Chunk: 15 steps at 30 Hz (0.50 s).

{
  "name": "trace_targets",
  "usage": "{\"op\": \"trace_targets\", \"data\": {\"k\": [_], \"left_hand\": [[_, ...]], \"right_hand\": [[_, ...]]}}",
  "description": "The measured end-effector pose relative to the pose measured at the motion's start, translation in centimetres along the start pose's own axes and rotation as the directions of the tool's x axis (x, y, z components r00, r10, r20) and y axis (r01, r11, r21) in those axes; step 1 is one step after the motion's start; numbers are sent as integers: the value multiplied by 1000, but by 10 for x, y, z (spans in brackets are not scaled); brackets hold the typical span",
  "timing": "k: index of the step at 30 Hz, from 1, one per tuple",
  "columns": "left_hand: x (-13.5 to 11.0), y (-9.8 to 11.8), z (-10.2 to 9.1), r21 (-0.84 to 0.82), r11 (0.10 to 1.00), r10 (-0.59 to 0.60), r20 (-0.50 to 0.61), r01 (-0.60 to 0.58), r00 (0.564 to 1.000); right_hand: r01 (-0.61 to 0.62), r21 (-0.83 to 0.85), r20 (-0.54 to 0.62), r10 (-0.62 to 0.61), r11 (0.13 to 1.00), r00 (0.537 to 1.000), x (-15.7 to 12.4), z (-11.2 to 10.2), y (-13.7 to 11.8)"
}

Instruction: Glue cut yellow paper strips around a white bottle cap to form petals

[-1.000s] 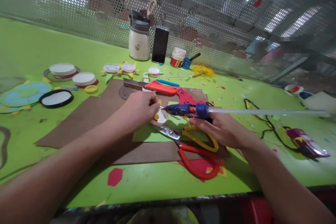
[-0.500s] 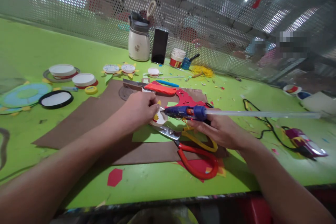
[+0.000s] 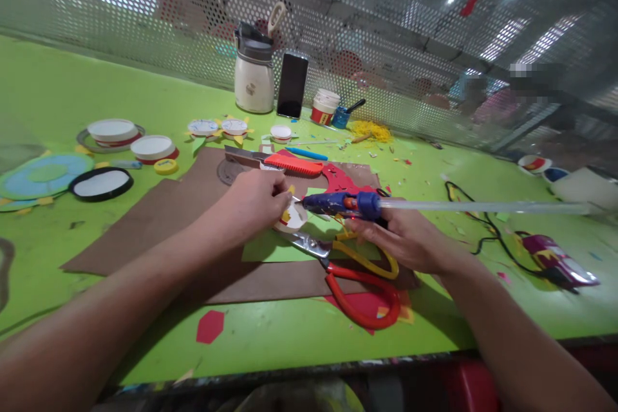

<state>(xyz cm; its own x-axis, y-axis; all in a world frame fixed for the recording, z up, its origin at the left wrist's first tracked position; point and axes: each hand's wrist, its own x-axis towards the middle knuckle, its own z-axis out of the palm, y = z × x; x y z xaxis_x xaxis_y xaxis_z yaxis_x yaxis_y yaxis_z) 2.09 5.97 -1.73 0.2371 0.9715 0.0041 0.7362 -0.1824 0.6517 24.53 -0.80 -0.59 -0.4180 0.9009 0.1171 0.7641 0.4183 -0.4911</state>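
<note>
My right hand (image 3: pixel 410 232) is wrapped round a blue hot glue gun (image 3: pixel 338 203), with a long clear glue stick (image 3: pixel 473 206) jutting from its back. The gun's nozzle points left, close to the fingertips of my left hand (image 3: pixel 258 199). Those fingers are pinched together; what they hold is too small to make out. Just below them lies a white round lid (image 3: pixel 293 219) with yellow pieces on it. Large scissors (image 3: pixel 362 290) with one red and one yellow handle lie under the glue gun, on brown cardboard (image 3: pixel 270 282).
Behind my hands are an orange-handled knife (image 3: pixel 294 164), a blue pen (image 3: pixel 306 153) and red cut paper (image 3: pixel 338 179). A white jug (image 3: pixel 253 84), a phone (image 3: pixel 292 85) and paint pots (image 3: pixel 324 107) stand along the mesh screen. Several lids lie left; a cable (image 3: pixel 497 228) trails right.
Both hands and the glue gun hold nearly the same place. The whole view has shifted very slightly; nothing has been taken up or let go.
</note>
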Motion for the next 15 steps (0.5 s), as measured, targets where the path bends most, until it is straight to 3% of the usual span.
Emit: {"op": "trace_targets", "data": {"k": [15], "left_hand": [[-1, -2, -3, 105, 992, 71, 46, -75, 996]], "right_hand": [[3, 19, -26, -3, 1000, 1000, 0, -5, 1]]}}
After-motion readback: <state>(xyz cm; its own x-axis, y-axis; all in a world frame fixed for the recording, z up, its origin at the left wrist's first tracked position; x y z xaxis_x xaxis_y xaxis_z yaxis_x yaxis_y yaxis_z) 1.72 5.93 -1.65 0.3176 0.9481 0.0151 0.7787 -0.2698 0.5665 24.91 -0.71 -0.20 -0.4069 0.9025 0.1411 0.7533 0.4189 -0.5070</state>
